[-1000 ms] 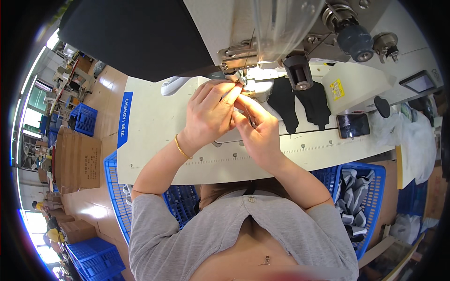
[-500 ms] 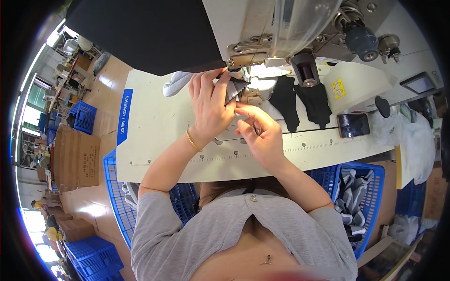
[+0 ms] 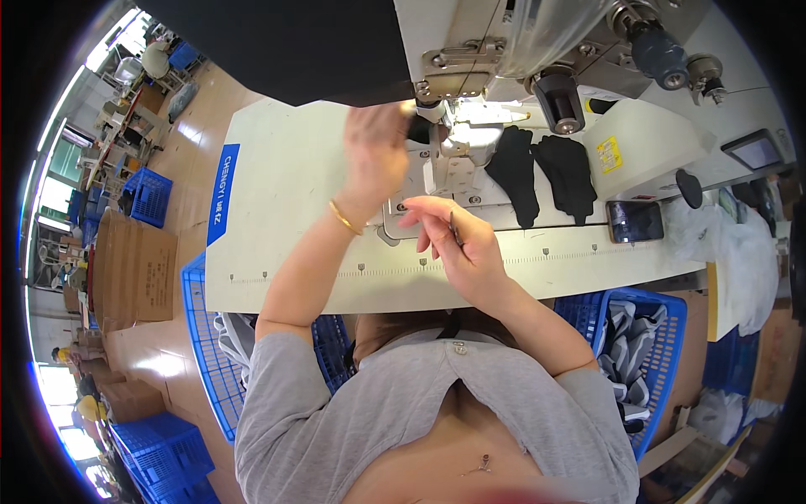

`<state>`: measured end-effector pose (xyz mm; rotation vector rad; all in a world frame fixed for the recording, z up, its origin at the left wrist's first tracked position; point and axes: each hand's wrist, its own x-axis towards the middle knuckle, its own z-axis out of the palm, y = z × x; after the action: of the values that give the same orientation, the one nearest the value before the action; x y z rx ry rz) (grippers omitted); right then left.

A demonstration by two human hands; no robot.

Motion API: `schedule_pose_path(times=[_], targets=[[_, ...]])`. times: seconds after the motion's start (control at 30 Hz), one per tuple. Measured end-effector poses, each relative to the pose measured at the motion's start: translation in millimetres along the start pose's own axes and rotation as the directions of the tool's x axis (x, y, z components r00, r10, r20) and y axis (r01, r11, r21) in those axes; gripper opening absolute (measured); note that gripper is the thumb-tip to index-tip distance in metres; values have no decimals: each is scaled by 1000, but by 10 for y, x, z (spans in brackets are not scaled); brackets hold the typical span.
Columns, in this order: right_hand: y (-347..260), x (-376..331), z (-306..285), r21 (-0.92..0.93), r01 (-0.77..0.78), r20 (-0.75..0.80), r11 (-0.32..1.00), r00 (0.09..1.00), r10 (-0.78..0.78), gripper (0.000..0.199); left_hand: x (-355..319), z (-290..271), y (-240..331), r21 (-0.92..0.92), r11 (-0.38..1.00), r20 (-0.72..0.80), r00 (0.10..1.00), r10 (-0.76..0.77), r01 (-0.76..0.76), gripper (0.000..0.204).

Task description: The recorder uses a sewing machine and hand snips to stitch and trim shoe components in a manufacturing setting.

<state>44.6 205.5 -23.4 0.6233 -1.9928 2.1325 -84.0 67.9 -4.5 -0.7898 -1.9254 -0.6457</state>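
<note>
While the left hand (image 3: 376, 151) is blurred, its position can be recorded: at eleven o'clock from the right hand (image 3: 466, 244), close beside the needle area of the machine (image 3: 457, 84). Whether its fingers are clenched or released cannot be told. A dark piece (image 3: 419, 130), apparently cloth, lies just beside that hand's right edge, also at eleven o'clock from the right hand; contact between them cannot be confirmed. The right hand grasps a slim tool (image 3: 456, 227) within loosely curled fingers, the index reaching toward ten o'clock, apart from the cloth. As to progress, the dark piece is judged to be mid-handling, since it lies by the needle and not with the two black pieces (image 3: 512, 176) on the machine bed at one to two o'clock. Whether those are sewn or waiting cannot be determined. The right basket (image 3: 674, 336), at four o'clock, contains numerous grey pieces (image 3: 620, 336); the left basket (image 3: 197, 336), at eight o'clock, also contains grey material. Neither load shows clearly as finished or outstanding, so the remaining quantity is unverified.
</note>
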Motion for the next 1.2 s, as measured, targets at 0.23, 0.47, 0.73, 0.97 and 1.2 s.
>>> schedule_pose_path(times=[0.23,0.47,0.73,0.97,1.2], targets=[[-253,-154,-123,-358,278,-56,891,947,-318,24,-83,-1080,-66,147,909,-148,917,-371,391,3],[-34,-34,131,-398,111,11,911,993,-116,28,-317,-1231,545,-121,765,548,685,-480,632,13],[195,-315,-281,-237,-160,-35,958,987,156,20,-553,-818,513,-249,94,797,259,-546,964,19],[150,-192,-460,-671,229,134,705,973,-188,27,-611,-675,514,-197,-20,876,167,-452,980,19],[212,-163,-516,-725,305,207,617,952,-226,30,-595,-629,516,-206,43,888,205,-411,978,21]])
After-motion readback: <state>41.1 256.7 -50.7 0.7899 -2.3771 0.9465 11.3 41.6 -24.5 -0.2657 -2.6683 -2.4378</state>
